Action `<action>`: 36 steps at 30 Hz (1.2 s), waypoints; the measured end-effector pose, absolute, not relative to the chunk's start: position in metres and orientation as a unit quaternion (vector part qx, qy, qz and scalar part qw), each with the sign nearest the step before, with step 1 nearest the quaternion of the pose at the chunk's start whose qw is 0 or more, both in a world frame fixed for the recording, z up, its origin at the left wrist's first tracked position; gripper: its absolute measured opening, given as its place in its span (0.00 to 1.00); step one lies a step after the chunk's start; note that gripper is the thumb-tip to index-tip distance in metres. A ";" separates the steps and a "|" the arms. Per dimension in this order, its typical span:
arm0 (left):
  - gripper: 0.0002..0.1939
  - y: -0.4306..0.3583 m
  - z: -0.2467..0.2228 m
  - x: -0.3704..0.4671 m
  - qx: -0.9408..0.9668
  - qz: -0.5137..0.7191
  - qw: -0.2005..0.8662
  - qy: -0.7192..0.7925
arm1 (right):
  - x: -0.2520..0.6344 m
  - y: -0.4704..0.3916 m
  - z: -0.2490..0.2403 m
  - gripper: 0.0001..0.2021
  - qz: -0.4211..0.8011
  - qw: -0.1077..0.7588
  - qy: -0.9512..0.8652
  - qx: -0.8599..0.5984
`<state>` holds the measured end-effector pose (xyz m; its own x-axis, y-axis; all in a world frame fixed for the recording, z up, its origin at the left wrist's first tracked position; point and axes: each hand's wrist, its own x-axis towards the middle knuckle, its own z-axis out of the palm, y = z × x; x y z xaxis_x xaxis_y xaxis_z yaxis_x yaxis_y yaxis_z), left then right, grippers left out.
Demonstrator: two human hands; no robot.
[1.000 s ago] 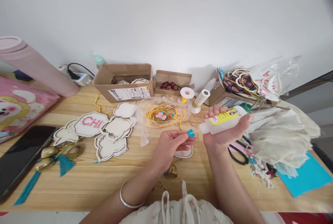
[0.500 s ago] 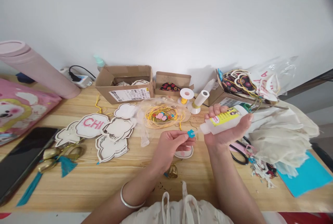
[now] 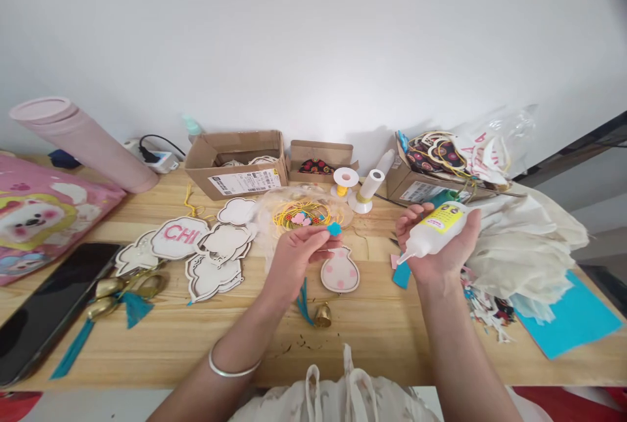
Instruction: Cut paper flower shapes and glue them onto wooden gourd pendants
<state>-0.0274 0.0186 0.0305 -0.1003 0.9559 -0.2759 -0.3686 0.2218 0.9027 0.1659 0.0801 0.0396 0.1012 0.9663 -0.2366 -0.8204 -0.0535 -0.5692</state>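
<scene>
Between thumb and fingers, my left hand [image 3: 300,253] pinches a small blue flower-shaped piece [image 3: 334,229]. My right hand [image 3: 448,255] is wrapped around a white glue bottle [image 3: 437,228] with a yellow label, its nozzle tilted down to the left. The bottle and the blue piece are well apart. A gourd-shaped white piece with pink dots [image 3: 340,270] lies on the table just below my left fingers. Nearer to me are a small gold bell [image 3: 322,315] and a blue tassel [image 3: 304,302].
Cloud-shaped pieces [image 3: 215,272], gold bells [image 3: 108,287] and a phone [image 3: 53,304] lie at left. Behind are a cardboard box [image 3: 235,180], yellow cord [image 3: 304,213] and spools [image 3: 367,193]. White fabric [image 3: 524,252] and a blue sheet [image 3: 568,321] lie at right.
The glue bottle has moved right, away from the blue piece, and its nozzle now points lower. My left hand has shifted left and up, uncovering the gourd-shaped piece.
</scene>
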 end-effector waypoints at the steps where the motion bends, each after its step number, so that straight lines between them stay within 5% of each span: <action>1: 0.09 0.016 0.029 -0.030 0.339 0.535 0.577 0.516 | 0.168 0.077 0.035 0.28 0.651 0.676 -0.131 -0.320; 4: 0.07 0.010 0.010 -0.034 0.538 0.452 0.448 0.553 | 0.174 0.071 0.019 0.27 0.643 0.673 -0.139 -0.338; 8: 0.09 0.011 -0.023 -0.037 0.783 0.381 0.148 0.469 | 0.178 0.066 0.005 0.24 0.653 0.677 -0.123 -0.317; 13: 0.08 0.019 -0.033 -0.038 0.878 0.301 -0.060 0.368 | 0.179 0.064 0.006 0.23 0.656 0.684 -0.131 -0.293; 36: 0.09 0.023 -0.027 -0.039 0.915 0.205 -0.077 0.339 | 0.185 0.065 0.009 0.24 0.665 0.683 -0.096 -0.286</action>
<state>-0.0393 0.0233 -0.0268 0.6867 0.5882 0.4272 0.6516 -0.7586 -0.0030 0.1854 0.0648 0.0089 0.0967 0.9635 -0.2495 -0.8538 -0.0485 -0.5183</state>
